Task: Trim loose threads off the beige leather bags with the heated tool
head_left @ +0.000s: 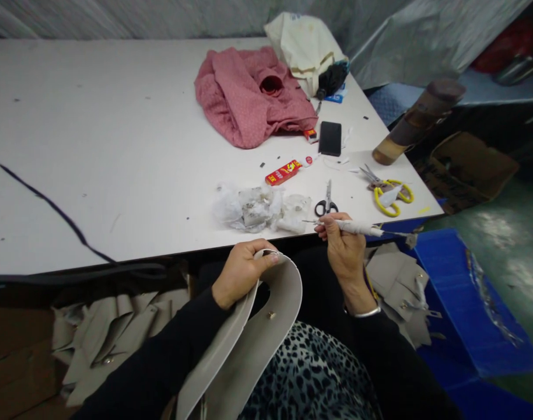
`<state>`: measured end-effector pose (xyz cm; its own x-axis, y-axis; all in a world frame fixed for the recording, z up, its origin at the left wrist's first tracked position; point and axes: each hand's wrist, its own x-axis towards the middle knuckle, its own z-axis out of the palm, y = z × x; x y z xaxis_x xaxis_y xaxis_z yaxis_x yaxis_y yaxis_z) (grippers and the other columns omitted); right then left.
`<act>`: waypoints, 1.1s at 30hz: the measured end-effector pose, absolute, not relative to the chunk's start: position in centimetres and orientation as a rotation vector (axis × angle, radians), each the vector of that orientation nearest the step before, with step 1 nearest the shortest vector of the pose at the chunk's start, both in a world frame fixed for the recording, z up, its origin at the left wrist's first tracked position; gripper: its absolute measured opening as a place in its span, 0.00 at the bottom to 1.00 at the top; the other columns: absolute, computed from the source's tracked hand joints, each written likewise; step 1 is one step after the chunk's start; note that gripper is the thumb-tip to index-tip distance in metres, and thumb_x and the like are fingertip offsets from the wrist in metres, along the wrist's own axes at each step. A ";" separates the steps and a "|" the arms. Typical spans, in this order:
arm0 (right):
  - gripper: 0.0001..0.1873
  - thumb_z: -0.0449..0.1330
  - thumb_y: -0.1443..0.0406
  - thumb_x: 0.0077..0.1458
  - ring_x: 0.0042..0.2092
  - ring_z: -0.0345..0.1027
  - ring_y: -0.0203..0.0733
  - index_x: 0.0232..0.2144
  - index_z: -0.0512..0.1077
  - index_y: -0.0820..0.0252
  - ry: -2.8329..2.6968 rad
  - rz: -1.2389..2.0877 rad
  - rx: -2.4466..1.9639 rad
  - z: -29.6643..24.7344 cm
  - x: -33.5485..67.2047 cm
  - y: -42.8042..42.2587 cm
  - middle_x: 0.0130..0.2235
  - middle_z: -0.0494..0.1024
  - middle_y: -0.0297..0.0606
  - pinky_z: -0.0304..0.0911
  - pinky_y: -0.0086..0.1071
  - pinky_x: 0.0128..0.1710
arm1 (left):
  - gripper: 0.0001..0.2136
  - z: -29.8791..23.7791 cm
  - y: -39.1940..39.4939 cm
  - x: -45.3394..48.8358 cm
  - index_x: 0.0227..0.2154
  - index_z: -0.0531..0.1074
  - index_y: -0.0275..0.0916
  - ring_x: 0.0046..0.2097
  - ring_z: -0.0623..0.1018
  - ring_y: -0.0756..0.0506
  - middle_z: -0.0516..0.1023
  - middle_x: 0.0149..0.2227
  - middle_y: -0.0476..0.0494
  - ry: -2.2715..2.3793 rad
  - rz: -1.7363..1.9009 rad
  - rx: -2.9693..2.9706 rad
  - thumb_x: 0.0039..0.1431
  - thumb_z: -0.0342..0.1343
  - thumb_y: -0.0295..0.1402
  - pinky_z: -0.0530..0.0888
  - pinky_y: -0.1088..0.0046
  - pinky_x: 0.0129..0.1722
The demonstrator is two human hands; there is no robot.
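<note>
My left hand (244, 269) pinches the bent-over edge of a beige leather-like panel (277, 338), which curves down over my lap with a small metal stud on its inner face. In my right hand (347, 256) is a slim tool (358, 227) with a white-wrapped handle, a thin metal point to the left and a small flat, dirty end to the right. The tool and the panel are apart. Just beyond the right hand lie small black-handled scissors (326, 204). A crumpled clear plastic bag (249, 207) with something greyish in it sits near the table edge.
On the white table (95, 146) lie yellow-handled scissors (386, 198), a red packet (284, 173), a black phone (330, 138), pink cloth (249, 99) and a tilted-looking bottle (417, 122). More beige panels are heaped at left (109, 338) and beside a blue box (450, 297).
</note>
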<state>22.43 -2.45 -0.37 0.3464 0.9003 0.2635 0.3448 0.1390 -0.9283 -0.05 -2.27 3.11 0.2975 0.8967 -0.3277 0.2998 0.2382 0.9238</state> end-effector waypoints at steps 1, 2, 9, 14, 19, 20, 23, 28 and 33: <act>0.20 0.58 0.48 0.70 0.29 0.74 0.40 0.38 0.75 0.58 -1.229 0.587 -1.439 -0.5 22.4 -2.2 0.30 0.80 0.36 0.70 0.34 0.31 | 0.09 3.1 -2.1 0.0 0.29 0.81 0.36 0.34 0.75 0.45 0.79 0.30 0.47 1.243 0.592 1.300 0.55 0.64 0.38 0.70 0.71 0.37; 0.20 0.57 0.48 0.70 0.29 0.74 0.40 0.38 0.75 0.58 -1.247 0.583 -1.448 -0.6 22.4 -2.1 0.30 0.80 0.36 0.70 0.34 0.32 | 0.09 3.0 -2.0 0.1 0.30 0.81 0.36 0.34 0.75 0.45 0.80 0.30 0.47 1.238 0.579 1.288 0.55 0.64 0.38 0.70 0.71 0.37; 0.18 0.58 0.50 0.70 0.30 0.75 0.41 0.40 0.75 0.57 -1.323 0.592 -1.471 -1.4 22.6 -1.7 0.30 0.80 0.35 0.70 0.35 0.35 | 0.11 2.3 -1.4 0.6 0.33 0.81 0.36 0.35 0.75 0.46 0.80 0.32 0.46 1.217 0.533 1.243 0.57 0.65 0.40 0.70 0.71 0.39; 0.17 0.57 0.50 0.71 0.32 0.75 0.42 0.40 0.74 0.56 -1.377 0.612 -1.447 -1.7 22.5 -1.5 0.31 0.80 0.35 0.69 0.36 0.36 | 0.11 2.2 -1.1 0.9 0.32 0.80 0.36 0.31 0.73 0.48 0.78 0.29 0.48 1.249 0.493 1.202 0.54 0.67 0.40 0.69 0.72 0.35; 0.16 0.57 0.51 0.71 0.34 0.74 0.42 0.39 0.74 0.55 -1.444 0.586 -1.429 -1.6 22.6 -1.7 0.32 0.79 0.35 0.68 0.37 0.38 | 0.11 2.6 -1.0 1.0 0.32 0.80 0.37 0.27 0.69 0.50 0.75 0.26 0.51 1.240 0.455 1.145 0.53 0.68 0.40 0.67 0.73 0.30; 0.17 0.57 0.50 0.71 0.34 0.74 0.42 0.38 0.75 0.55 -1.415 0.581 -1.429 -1.6 22.5 -1.9 0.32 0.79 0.35 0.69 0.37 0.38 | 0.11 2.6 -1.0 1.0 0.32 0.80 0.37 0.26 0.68 0.50 0.74 0.25 0.52 1.241 0.453 1.137 0.53 0.68 0.40 0.66 0.73 0.30; 0.17 0.58 0.50 0.70 0.33 0.74 0.41 0.37 0.75 0.55 -1.268 0.602 -1.408 -1.2 22.3 -2.7 0.31 0.79 0.35 0.70 0.36 0.36 | 0.10 2.7 -1.0 1.0 0.32 0.80 0.37 0.25 0.67 0.51 0.73 0.24 0.52 1.244 0.453 1.123 0.53 0.68 0.39 0.66 0.74 0.29; 0.22 0.57 0.47 0.70 0.27 0.72 0.38 0.34 0.75 0.56 -1.108 0.960 -1.280 -0.4 20.9 -4.1 0.25 0.78 0.34 0.69 0.31 0.27 | 0.10 2.4 -1.1 0.9 0.32 0.80 0.37 0.26 0.69 0.51 0.75 0.25 0.52 1.227 0.454 1.125 0.52 0.69 0.38 0.67 0.74 0.30; 0.23 0.60 0.45 0.67 0.26 0.73 0.38 0.32 0.76 0.57 -1.106 1.071 -1.270 -0.5 20.1 -4.7 0.25 0.78 0.34 0.71 0.30 0.27 | 0.12 2.1 -1.4 0.9 0.34 0.81 0.36 0.29 0.73 0.48 0.78 0.29 0.48 1.208 0.454 1.124 0.52 0.69 0.39 0.69 0.72 0.32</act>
<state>20.08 -4.70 -0.52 0.1598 0.9869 0.0229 0.0095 0.0216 -0.9997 0.90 -1.36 2.07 0.3519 0.7910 -0.5005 0.2662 0.4280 0.8637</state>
